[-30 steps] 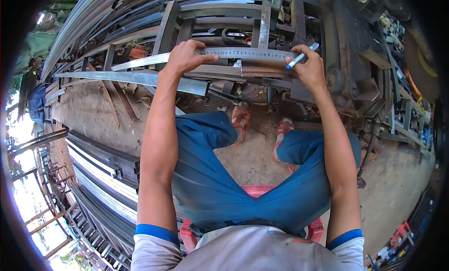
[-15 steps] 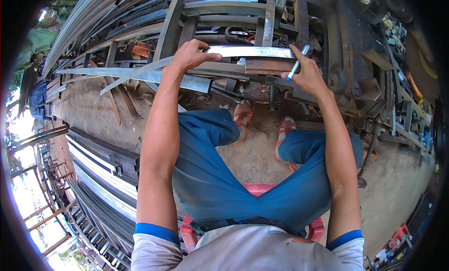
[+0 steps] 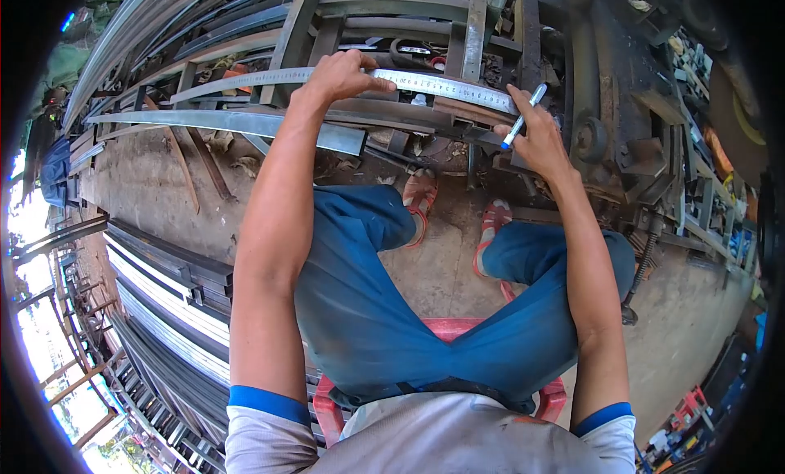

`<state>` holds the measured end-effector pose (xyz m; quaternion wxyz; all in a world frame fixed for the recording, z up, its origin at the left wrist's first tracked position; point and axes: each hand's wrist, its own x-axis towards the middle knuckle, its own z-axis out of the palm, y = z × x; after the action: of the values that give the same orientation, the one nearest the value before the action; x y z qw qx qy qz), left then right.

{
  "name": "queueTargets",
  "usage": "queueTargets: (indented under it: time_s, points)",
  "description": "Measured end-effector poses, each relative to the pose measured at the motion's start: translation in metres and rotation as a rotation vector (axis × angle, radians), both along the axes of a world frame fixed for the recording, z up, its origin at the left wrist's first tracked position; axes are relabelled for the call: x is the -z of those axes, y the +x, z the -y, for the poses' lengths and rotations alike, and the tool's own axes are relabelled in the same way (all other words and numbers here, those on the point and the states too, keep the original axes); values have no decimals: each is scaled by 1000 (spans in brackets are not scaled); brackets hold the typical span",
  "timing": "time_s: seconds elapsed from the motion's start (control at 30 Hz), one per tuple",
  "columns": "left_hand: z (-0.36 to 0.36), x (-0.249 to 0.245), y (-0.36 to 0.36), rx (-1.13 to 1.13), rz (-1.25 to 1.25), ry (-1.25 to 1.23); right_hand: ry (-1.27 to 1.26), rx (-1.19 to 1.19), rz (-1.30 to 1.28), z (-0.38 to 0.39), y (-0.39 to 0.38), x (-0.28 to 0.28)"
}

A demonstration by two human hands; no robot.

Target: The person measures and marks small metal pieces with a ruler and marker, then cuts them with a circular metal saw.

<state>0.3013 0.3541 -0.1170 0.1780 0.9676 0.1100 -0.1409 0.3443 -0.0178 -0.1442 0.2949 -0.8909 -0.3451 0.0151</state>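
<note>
A long steel ruler point(image 3: 441, 85) with printed numbers stretches across the upper middle, bowing slightly, above the metal frame. My left hand point(image 3: 339, 77) pinches it near its middle, and a long part of the ruler runs on past that hand to the left. At the ruler's right end, my right hand point(image 3: 540, 139) has its fingers closed around a white marker pen point(image 3: 524, 118) with a blue tip pointing down. The fingers of that hand also touch the ruler's end. Just below the ruler lies a brown, rusty metal piece point(image 3: 470, 112).
A metal frame point(image 3: 392, 24) with long bars stands ahead. A shiny flat-sided bar point(image 3: 221, 121) sticks out leftward. Stacked steel tubes point(image 3: 172, 269) lie at left, scrap pieces point(image 3: 695, 73) at right. I sit on a red chair point(image 3: 446, 328).
The ruler's left end has swung upward, so the ruler lies straighter across. Its numbered face now shows more. My right hand has shifted slightly right and down with the marker pen.
</note>
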Motion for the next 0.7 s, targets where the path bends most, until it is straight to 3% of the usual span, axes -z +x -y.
queueTargets:
  time_s: [0.13,0.2,0.27,0.7]
  points:
    - [8,0,-1,91,88,33,21,28,-34,-3,1,-3]
    - [19,4,-2,225,278,-150,11,34,-55,-4,2,-4]
    - [31,7,0,205,238,-223,-8,36,-83,-5,2,-5]
    - [46,13,2,217,295,-130,31,94,-107,-5,1,-4]
